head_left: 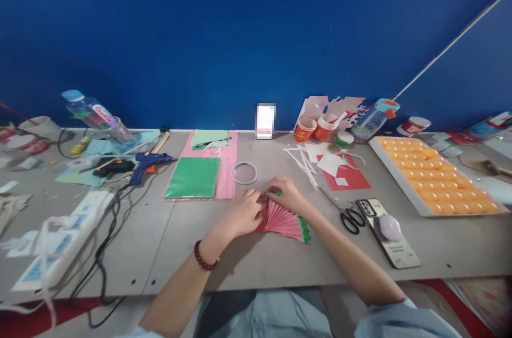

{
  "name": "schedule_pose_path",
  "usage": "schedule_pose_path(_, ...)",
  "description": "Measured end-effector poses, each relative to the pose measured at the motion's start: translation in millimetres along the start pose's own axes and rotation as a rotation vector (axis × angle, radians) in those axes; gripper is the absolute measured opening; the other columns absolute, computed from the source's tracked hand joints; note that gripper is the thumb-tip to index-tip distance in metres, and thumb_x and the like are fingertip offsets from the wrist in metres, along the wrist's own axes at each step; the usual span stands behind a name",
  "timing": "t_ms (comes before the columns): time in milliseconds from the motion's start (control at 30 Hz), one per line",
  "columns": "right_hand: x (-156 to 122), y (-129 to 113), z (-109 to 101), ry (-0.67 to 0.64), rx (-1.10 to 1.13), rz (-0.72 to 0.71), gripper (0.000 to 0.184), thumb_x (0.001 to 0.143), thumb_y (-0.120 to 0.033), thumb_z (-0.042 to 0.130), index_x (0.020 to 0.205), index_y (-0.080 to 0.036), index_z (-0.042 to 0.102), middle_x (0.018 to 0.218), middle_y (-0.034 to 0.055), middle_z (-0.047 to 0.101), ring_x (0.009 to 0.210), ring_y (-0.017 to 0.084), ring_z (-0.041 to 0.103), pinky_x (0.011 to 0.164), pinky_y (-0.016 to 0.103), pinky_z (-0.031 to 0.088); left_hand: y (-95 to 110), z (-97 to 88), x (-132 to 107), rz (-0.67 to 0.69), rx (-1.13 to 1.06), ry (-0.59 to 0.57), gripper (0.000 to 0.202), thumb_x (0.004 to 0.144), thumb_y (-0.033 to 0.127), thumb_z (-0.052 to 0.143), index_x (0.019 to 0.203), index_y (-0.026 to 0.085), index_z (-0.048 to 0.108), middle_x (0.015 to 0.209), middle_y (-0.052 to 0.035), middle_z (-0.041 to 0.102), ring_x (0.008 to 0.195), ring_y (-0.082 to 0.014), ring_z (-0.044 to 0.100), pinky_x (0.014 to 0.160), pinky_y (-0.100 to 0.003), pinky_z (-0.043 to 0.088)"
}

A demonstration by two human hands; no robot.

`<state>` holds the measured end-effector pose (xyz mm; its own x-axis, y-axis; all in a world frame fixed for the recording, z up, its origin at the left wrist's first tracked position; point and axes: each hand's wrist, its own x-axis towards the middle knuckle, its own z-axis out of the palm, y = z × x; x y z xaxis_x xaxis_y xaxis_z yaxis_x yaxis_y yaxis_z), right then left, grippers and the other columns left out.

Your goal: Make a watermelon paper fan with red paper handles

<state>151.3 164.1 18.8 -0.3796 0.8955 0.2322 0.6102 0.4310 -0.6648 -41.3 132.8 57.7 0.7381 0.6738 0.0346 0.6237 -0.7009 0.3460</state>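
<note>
The left hand (246, 211) has a narrow grip, fingertips pinching the pink paper fan (286, 226) near its gathered end. The fan sits mid-tabletop (248, 268), between the forearms, pleated, green-edged and spread rightward; folding looks done, but fingers hide whether that end is fastened. The right hand's (286, 194) grip is also narrow, pinching the fan. At left, a bottle label (103, 115) has blurred reddish lettering; rightward, the red paper cups' (306, 130) gold marks and the phone's (400, 255) small print are unreadable.

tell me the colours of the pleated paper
The pleated paper is pink with a green edge; the head view shows it.
</note>
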Motion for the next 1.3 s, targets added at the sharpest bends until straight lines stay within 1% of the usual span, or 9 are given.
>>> schedule_pose_path(200, -1.0, -5.9, -14.4, -0.071, 0.164, -0.014, 0.01, 0.074, -0.012, 0.062, 0.075, -0.021, 0.067, 0.081, 0.0017, 0.067, 0.081, 0.016, 0.059, 0.077, 0.027, 0.045, 8.4, -10.8, -3.2, -0.013, 0.009, -0.063, 0.017, 0.08, 0.016, 0.053, 0.088, 0.019, 0.067, 0.098, -0.008, 0.06, 0.099, -0.023, 0.054, 0.09, -0.038, 0.043)
schedule_pose_path(433, -3.8, -12.1, -19.0, -0.175, 0.287, 0.078, 0.011, 0.073, -0.012, 0.058, 0.076, -0.019, 0.067, 0.08, 0.0021, 0.068, 0.078, 0.015, 0.061, 0.077, 0.028, 0.047, 12.2, -9.8, -4.1, -0.043, 0.011, -0.065, 0.019, 0.078, 0.017, 0.053, 0.087, 0.02, 0.069, 0.101, -0.0082, 0.059, 0.102, -0.0239, 0.053, 0.091, -0.038, 0.041)
schedule_pose_path(500, -3.6, -12.3, -21.2, -0.182, 0.354, 0.105, 0.008, 0.074, -0.015, 0.059, 0.076, -0.018, 0.066, 0.079, 0.0018, 0.068, 0.077, 0.015, 0.061, 0.077, 0.027, 0.046, 11.7, -8.9, -4.3, -0.043, 0.019, -0.064, 0.018, 0.079, 0.018, 0.053, 0.085, 0.02, 0.069, 0.1, -0.0082, 0.06, 0.101, -0.0239, 0.054, 0.09, -0.038, 0.041)
schedule_pose_path(600, -2.3, -10.6, -25.0, -0.139, 0.416, 0.144, 0.006, 0.076, -0.023, 0.062, 0.075, -0.018, 0.065, 0.077, 0.0014, 0.067, 0.077, 0.015, 0.06, 0.076, 0.027, 0.046, 10.3, -8.0, -4.9, -0.038, 0.031, -0.057, 0.016, 0.079, 0.019, 0.053, 0.084, 0.02, 0.069, 0.1, -0.0083, 0.06, 0.098, -0.0237, 0.055, 0.089, -0.038, 0.041)
schedule_pose_path(700, -0.8, -8.5, -25.5, -0.118, 0.401, 0.194, 0.01, 0.075, -0.028, 0.064, 0.075, -0.018, 0.065, 0.076, 0.0015, 0.066, 0.075, 0.015, 0.058, 0.073, 0.027, 0.045, 8.3, -9.1, -5.6, -0.023, 0.008, -0.053, 0.017, 0.079, 0.019, 0.053, 0.085, 0.02, 0.069, 0.103, -0.0069, 0.061, 0.098, -0.0225, 0.056, 0.09, -0.037, 0.041)
schedule_pose_path(800, -0.2, -8.5, -21.6, -0.172, 0.404, 0.227, 0.011, 0.074, -0.028, 0.063, 0.077, -0.017, 0.066, 0.074, 0.0016, 0.066, 0.072, 0.015, 0.057, 0.07, 0.027, 0.045, 6.8, -11.7, -5.7, -0.015, -0.024, -0.06, 0.019, 0.08, 0.017, 0.05, 0.086, 0.022, 0.068, 0.105, -0.004, 0.062, 0.096, -0.0207, 0.057, 0.089, -0.037, 0.041)
schedule_pose_path(967, -0.5, -9.6, -15.8, -0.216, 0.381, 0.195, 0.01, 0.075, -0.026, 0.062, 0.078, -0.018, 0.066, 0.076, 0.0018, 0.067, 0.073, 0.015, 0.059, 0.072, 0.027, 0.047, 5.0, -13.1, -5.2, -0.019, -0.026, -0.06, 0.015, 0.077, 0.017, 0.054, 0.081, 0.021, 0.068, 0.1, -0.0036, 0.064, 0.093, -0.0204, 0.059, 0.088, -0.036, 0.041)
schedule_pose_path(1100, -0.5, -8.5, -16.5, -0.264, 0.297, 0.17, 0.008, 0.076, -0.022, 0.06, 0.079, -0.019, 0.067, 0.077, 0.0011, 0.068, 0.074, 0.015, 0.061, 0.07, 0.025, 0.046, 2.9, -12.1, -5.5, -0.002, -0.02, -0.062, 0.016, 0.077, 0.017, 0.054, 0.081, 0.022, 0.068, 0.106, -0.0042, 0.064, 0.095, -0.0206, 0.059, 0.088, -0.036, 0.041)
schedule_pose_path(1300, -0.4, -8.6, -17.6, -0.276, 0.258, 0.134, 0.009, 0.077, -0.018, 0.058, 0.08, -0.018, 0.067, 0.078, 0.0, 0.067, 0.074, 0.014, 0.061, 0.072, 0.024, 0.045, 0.8, -10.2, -5.2, -0.009, -0.018, -0.064, 0.022, 0.079, 0.016, 0.052, 0.093, 0.023, 0.068, 0.111, -0.0056, 0.062, 0.1, -0.0214, 0.058, 0.091, -0.037, 0.041)
